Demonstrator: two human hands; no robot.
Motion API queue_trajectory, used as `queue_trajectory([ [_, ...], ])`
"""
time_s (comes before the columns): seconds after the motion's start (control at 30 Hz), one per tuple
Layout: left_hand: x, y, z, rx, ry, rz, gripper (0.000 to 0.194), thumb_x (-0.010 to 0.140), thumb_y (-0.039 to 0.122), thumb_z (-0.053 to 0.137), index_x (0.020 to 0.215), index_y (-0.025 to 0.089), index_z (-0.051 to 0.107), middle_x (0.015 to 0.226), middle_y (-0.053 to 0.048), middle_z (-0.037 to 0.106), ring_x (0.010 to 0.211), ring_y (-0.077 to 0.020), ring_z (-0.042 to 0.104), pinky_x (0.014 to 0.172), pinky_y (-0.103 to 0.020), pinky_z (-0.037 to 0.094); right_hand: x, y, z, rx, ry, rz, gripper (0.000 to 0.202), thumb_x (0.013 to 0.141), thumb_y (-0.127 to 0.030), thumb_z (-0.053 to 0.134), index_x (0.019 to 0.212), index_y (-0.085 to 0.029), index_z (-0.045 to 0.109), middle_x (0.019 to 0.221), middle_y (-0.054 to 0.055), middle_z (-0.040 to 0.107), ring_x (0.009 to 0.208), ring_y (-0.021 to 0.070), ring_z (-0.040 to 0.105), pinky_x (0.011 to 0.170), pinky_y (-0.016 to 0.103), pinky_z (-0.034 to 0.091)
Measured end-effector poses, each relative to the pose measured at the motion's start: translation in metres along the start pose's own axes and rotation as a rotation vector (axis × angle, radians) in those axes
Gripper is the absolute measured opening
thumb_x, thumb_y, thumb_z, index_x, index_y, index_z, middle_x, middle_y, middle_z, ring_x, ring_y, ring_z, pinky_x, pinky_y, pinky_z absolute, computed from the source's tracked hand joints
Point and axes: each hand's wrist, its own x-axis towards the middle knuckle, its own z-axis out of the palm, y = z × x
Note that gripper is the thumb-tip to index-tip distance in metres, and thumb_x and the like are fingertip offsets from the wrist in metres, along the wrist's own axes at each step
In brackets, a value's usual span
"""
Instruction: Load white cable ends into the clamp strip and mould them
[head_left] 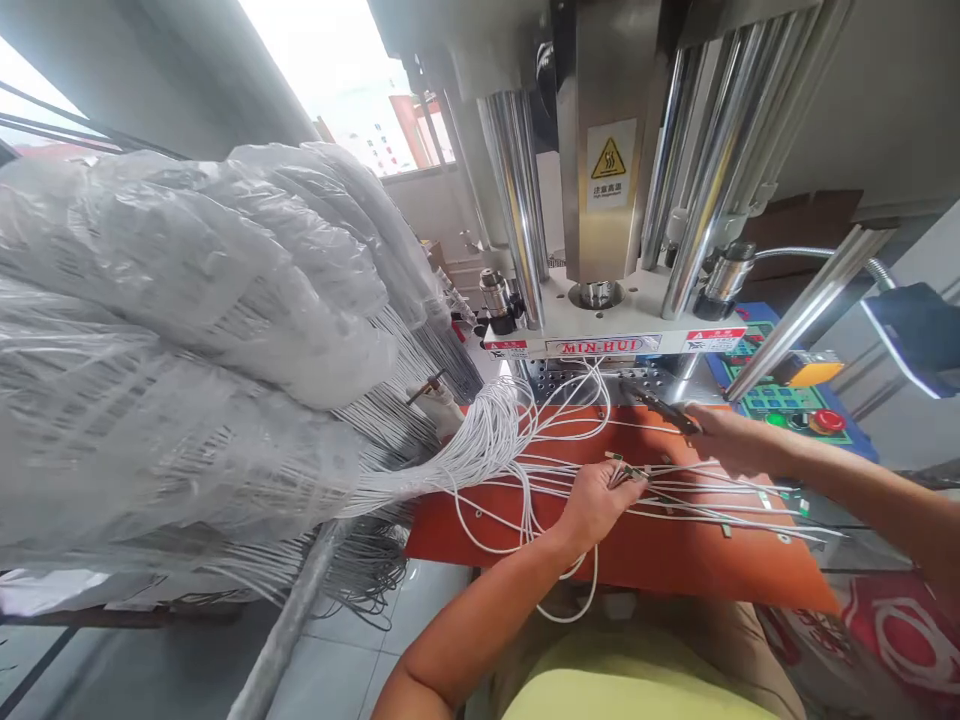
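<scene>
Many loose cable loops mid-frame could cause snagging; left hand pinches cable ends, right hand grips dark tool.

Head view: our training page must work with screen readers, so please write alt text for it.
A person's left hand holds cable ends over an orange board, while the right hand holds a dark tool before a machine labelled MIN-HUI. White cables stretch across the board; plastic-wrapped bundles fill the picture's left.

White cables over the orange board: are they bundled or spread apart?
Both: the white cables gather in a thick bundle on the left, but run as separate strands across the orange board near the left hand.
</scene>
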Motion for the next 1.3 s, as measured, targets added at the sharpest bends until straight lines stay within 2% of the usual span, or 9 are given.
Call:
queue_trajectory([
  [0.1, -0.001, 0.002, 0.007, 0.247, -0.069, 0.197, 0.032, 0.091, 0.034, 0.054, 0.066, 0.016, 0.059, 0.066, 0.001, 0.056, 0.066, -0.0118, 0.049, 0.068, -0.025, 0.039, -0.035, -0.009, 0.022, 0.238, -0.138, 0.124, 0.034, 0.090, -0.025, 0.037, 0.123, -0.024, 0.042, 0.055, -0.005, 0.054, 0.034, 0.0128, 0.051, 0.032, 0.020, 0.032],
  [0.17, 0.001, 0.001, 0.012, 0.355, -0.115, 0.266, 0.024, 0.092, 0.027, 0.051, 0.076, 0.016, 0.066, 0.079, -0.003, 0.066, 0.078, -0.0157, 0.059, 0.076, -0.026, 0.044, -0.051, -0.010, 0.038, 0.382, -0.159, 0.137, 0.044, 0.090, -0.029, 0.039, 0.134, -0.026, 0.035, 0.049, -0.009, 0.047, 0.035, 0.0137, 0.050, 0.033, 0.020, 0.032],
  [0.27, 0.008, -0.003, 0.019, 0.480, -0.184, 0.345, 0.020, 0.091, 0.022, 0.051, 0.089, 0.017, 0.070, 0.098, -0.007, 0.072, 0.093, -0.0194, 0.065, 0.087, -0.029, 0.047, -0.062, -0.008, 0.055, 0.439, -0.085, 0.028, 0.045, 0.089, -0.033, 0.042, 0.133, -0.022, 0.038, 0.045, -0.011, 0.043, 0.036, 0.0129, 0.046, 0.035, 0.021, 0.031],
  [0.37, 0.014, -0.009, 0.024, 0.599, -0.226, 0.392, 0.019, 0.091, 0.021, 0.051, 0.093, 0.017, 0.070, 0.101, -0.007, 0.073, 0.095, -0.0196, 0.067, 0.088, -0.029, 0.049, -0.063, -0.005, 0.062, 0.486, -0.020, -0.058, 0.043, 0.088, -0.029, 0.041, 0.130, -0.020, 0.042, 0.047, -0.010, 0.042, 0.038, 0.0124, 0.044, 0.038, 0.023, 0.033],
  [0.5, 0.016, -0.015, 0.028, 0.732, -0.188, 0.396, 0.018, 0.090, 0.018, 0.051, 0.093, 0.018, 0.069, 0.100, -0.007, 0.073, 0.092, -0.0196, 0.068, 0.085, -0.029, 0.050, -0.061, -0.004, 0.065, 0.464, 0.017, -0.045, 0.040, 0.089, -0.029, 0.039, 0.127, -0.023, 0.046, 0.049, -0.009, 0.044, 0.039, 0.0137, 0.043, 0.042, 0.026, 0.036],
  [0.77, 0.015, -0.018, 0.029, 0.789, -0.155, 0.432, 0.020, 0.092, 0.017, 0.048, 0.095, 0.019, 0.068, 0.098, -0.006, 0.073, 0.090, -0.0178, 0.068, 0.084, -0.028, 0.051, -0.057, 0.008, 0.074, 0.379, 0.089, -0.087, 0.047, 0.092, -0.031, 0.040, 0.138, -0.031, 0.043, 0.059, -0.005, 0.055, 0.049, 0.0190, 0.052, 0.059, 0.037, 0.049],
  [1.03, 0.016, -0.018, 0.032, 0.728, -0.135, 0.419, 0.020, 0.091, 0.015, 0.049, 0.095, 0.017, 0.068, 0.099, -0.008, 0.074, 0.089, -0.0193, 0.068, 0.083, -0.029, 0.051, -0.056, 0.006, 0.077, 0.248, 0.213, -0.189, 0.050, 0.089, -0.021, 0.040, 0.139, -0.026, 0.041, 0.104, 0.006, 0.068, 0.090, 0.0233, 0.063, 0.083, 0.038, 0.049],
  [1.17, 0.016, -0.017, 0.036, 0.727, -0.099, 0.384, 0.018, 0.091, 0.016, 0.050, 0.092, 0.018, 0.068, 0.098, -0.008, 0.074, 0.090, -0.0198, 0.069, 0.084, -0.029, 0.051, -0.059, 0.007, 0.077, 0.187, 0.172, -0.185, 0.058, 0.088, -0.017, 0.036, 0.146, -0.022, 0.031, 0.113, 0.010, 0.066, 0.095, 0.0239, 0.063, 0.084, 0.038, 0.048],
  [1.3, 0.018, -0.016, 0.036, 0.689, -0.094, 0.330, 0.016, 0.090, 0.016, 0.052, 0.089, 0.018, 0.067, 0.097, -0.007, 0.073, 0.091, -0.0199, 0.068, 0.085, -0.029, 0.050, -0.060, 0.007, 0.068, 0.221, 0.121, -0.207, 0.060, 0.086, -0.022, 0.045, 0.145, -0.021, 0.033, 0.120, 0.010, 0.064, 0.102, 0.0258, 0.062, 0.087, 0.038, 0.048],
])
